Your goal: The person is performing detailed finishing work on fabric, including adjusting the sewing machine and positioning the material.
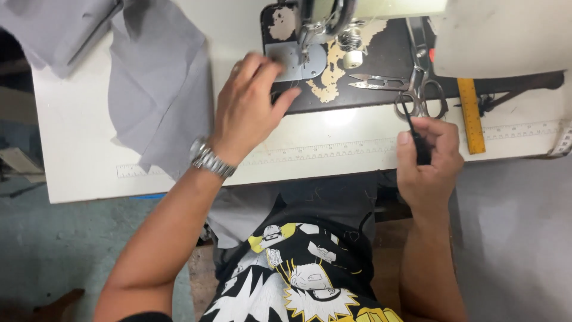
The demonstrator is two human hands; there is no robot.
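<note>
Left hand (247, 110) is resting fingers together, flat on the machine bed (357, 89) by the needle plate (296, 62), while right hand (426, 156) is pinching a thin black tool (415, 134) upright near the scissors (420, 89), grey cloth (158, 89) lying left, pushed aside.

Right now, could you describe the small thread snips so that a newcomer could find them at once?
Start at the sewing machine and its black bed. The thread snips lie on that bed, right of the needle plate and left of the large scissors. Unlike the scissors, they are short, with no finger loops.
</note>
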